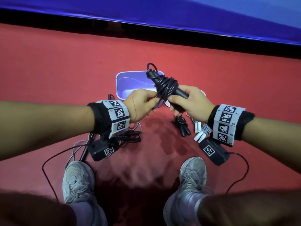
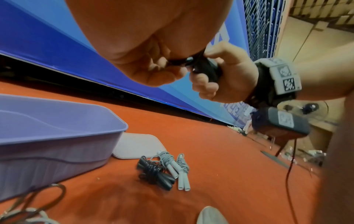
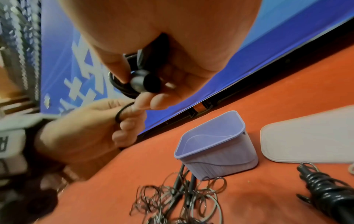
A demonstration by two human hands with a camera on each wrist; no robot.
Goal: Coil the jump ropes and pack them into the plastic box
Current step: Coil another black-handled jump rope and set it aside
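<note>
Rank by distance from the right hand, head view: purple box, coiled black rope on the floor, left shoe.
From the right hand:
1. Coiled black rope, on the floor just below it.
2. Purple box, ahead and left.
3. Left shoe, far lower left.

Red carpet floor [image 1: 65, 70] w/ blue wall banner [image 1: 211, 12]

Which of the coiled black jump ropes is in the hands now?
The black rope above the purple box, gripped by the right hand; the other coiled black rope lies on the red floor.

Open box, clutter at its sides

The plastic box [image 1: 119, 82] is open-topped; a loose rope tangle [image 1: 127, 137] lies left, coiled bundles [image 1: 181, 126] right.
</note>
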